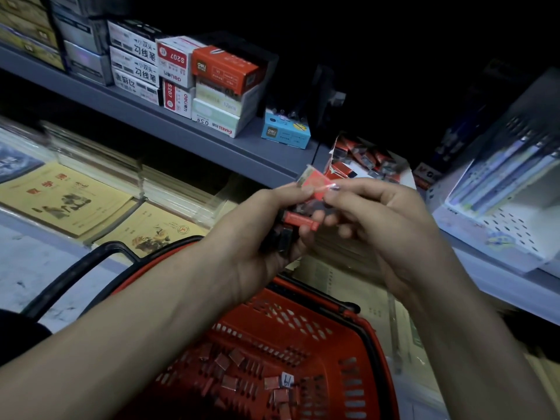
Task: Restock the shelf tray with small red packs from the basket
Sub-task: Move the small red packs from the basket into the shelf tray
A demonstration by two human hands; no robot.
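My left hand [260,237] grips a bunch of small red packs [300,221] in its curled fingers, above the red basket [357,353]. My right hand [375,219] pinches one red pack [315,184] at the top of that bunch, fingertip to thumb. Both hands meet just in front of the shelf tray [403,172], an open white box on the shelf edge that holds several red packs [363,162]. More loose red packs [272,386] lie on the basket's floor below my arms.
Stacked stationery boxes [212,86] and a small blue box [286,131] stand on the grey shelf [169,128] to the tray's left. Yellow exercise books [66,198] lie on the lower shelf. A white perforated pen rack [509,213] stands at the right. The basket's black handle [75,274] arcs at left.
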